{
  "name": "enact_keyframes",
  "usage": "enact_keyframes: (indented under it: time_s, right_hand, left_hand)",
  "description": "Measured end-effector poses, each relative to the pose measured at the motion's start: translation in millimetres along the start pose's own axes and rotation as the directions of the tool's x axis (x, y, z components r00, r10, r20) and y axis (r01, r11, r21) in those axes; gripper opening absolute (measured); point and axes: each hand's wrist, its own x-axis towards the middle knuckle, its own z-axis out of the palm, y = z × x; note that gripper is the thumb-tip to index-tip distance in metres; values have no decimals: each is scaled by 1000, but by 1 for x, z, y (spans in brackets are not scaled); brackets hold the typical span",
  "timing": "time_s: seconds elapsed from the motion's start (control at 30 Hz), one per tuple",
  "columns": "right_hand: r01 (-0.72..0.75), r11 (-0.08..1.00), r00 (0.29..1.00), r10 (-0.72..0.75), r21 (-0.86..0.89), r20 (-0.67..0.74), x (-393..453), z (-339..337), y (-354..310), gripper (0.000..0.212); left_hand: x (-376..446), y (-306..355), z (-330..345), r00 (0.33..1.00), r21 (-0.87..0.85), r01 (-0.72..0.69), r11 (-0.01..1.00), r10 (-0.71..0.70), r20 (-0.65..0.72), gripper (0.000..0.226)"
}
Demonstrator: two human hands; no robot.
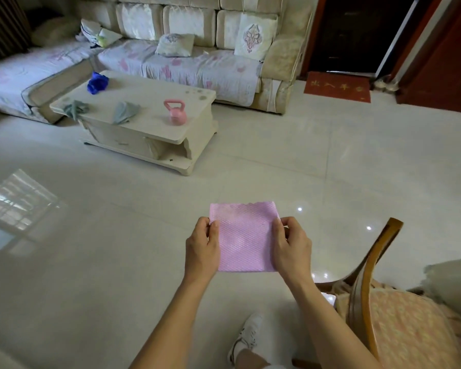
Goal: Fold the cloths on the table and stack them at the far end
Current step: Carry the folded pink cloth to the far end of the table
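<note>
**Pink cloth held, table far to the left**

Both hands pinch the pink cloth (244,239) in mid-air, the left hand (201,249) on its left edge, the right hand (292,249) on its right. The coffee table (149,123) lies far and left across bare floor, its long axis running away leftward. Two grey cloths (76,108) (125,110) and a blue one (97,82) wait there beside a pink kettlebell (175,112). A chair (378,288) crowds the near right.

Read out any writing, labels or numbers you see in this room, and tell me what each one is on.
Red doormat by the dark doorway: a row of gold characters, too small and blurred to read.
Pink cloth held between the left hand and right hand: no text, only a woven mesh pattern.
Pink kettlebell on the coffee table: no marking can be made out.
Embroidered cushion on the sofa: ornament only, no words.
</note>
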Motion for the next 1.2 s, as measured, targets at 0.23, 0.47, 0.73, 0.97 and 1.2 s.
enact_keyframes:
  time_s: [0.23,0.47,0.73,0.97,1.2]
  right_hand:
    - [-40,998,998,42,40,-50,97,-4,-4,25]
    - [-67,997,988,71,36,-136,162,-38,4,26]
    - [-129,990,952,141,60,-273,212,-73,23,26]
    - [-179,981,909,192,69,-371,270,-88,29,24]
    - [-246,964,841,264,102,-471,364,-93,27,25]
  left_hand:
    - [87,34,52,999,34,2,999,-4,53,34]
    - [135,79,108,990,15,-39,999,37,136,36]
    - [173,120,172,956,-7,-123,992,121,267,36]
    - [226,144,229,910,-50,-177,983,183,373,36]
    - [316,177,296,859,-83,-195,977,211,466,36]
